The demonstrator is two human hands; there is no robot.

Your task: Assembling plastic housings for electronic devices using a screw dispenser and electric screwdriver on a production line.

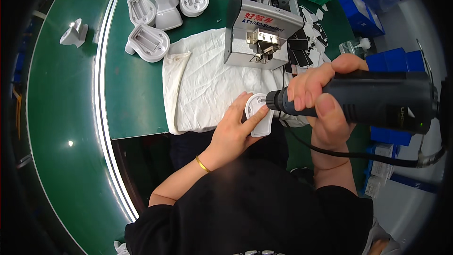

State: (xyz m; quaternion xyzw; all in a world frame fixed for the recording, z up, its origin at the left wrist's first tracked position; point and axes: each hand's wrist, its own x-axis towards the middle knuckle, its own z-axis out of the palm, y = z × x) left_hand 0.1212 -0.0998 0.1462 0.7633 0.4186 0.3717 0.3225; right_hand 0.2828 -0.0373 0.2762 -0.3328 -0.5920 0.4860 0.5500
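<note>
Driving a screw appears to be the step in hand: the white housing (264, 125) is pinched by the left hand (232, 130) at the cloth's (203, 85) near edge, and the black power screwdriver (382, 95) is gripped by the right hand (311, 86). Steady, in-line pressure is seemingly called for next.

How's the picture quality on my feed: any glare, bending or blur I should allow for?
Head view: rim dark, the long white strip bowed by the lens; head view: small glare spots on the green surface at left; head view: creases readable on the bright cloth, left hand and screwdriver fairly sharp.
</note>
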